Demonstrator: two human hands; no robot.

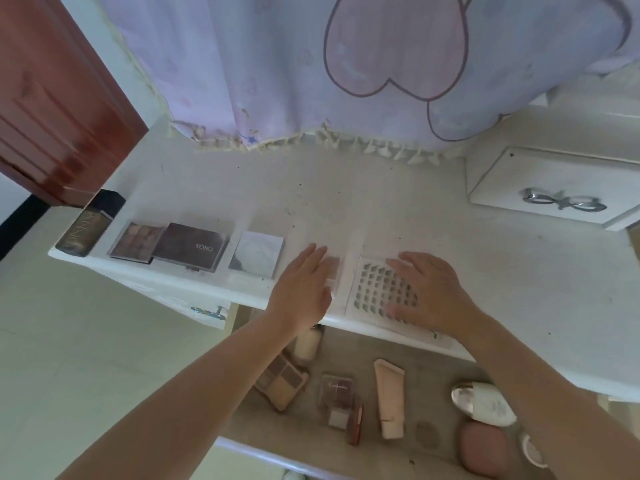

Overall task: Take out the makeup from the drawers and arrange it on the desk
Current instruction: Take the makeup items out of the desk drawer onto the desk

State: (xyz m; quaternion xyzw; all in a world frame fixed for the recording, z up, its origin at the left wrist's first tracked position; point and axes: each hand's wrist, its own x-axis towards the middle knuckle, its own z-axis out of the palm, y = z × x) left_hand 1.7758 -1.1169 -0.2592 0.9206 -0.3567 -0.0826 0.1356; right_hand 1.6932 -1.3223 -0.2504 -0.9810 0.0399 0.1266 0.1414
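A row of makeup lies along the front of the white desk [363,202]: a dark bottle [90,221], an eyeshadow palette [136,242], a dark brown case [190,251] and a white compact [256,254]. My left hand [301,289] lies flat with straight fingers on a small clear case [334,271]. My right hand [433,291] rests, fingers spread, on a white box of false lashes [377,292]. Below the desk edge the open drawer [242,441] holds a peach palette [282,381], a pink palette [337,398], a beige tube [389,396] and a pink pouch [485,448].
A lilac curtain [346,64] with heart prints hangs over the back of the desk. A small white drawer unit [554,181] with a silver bow handle stands at the right. A brown door [52,98] is at the left. A white oval case [485,403] lies in the drawer.
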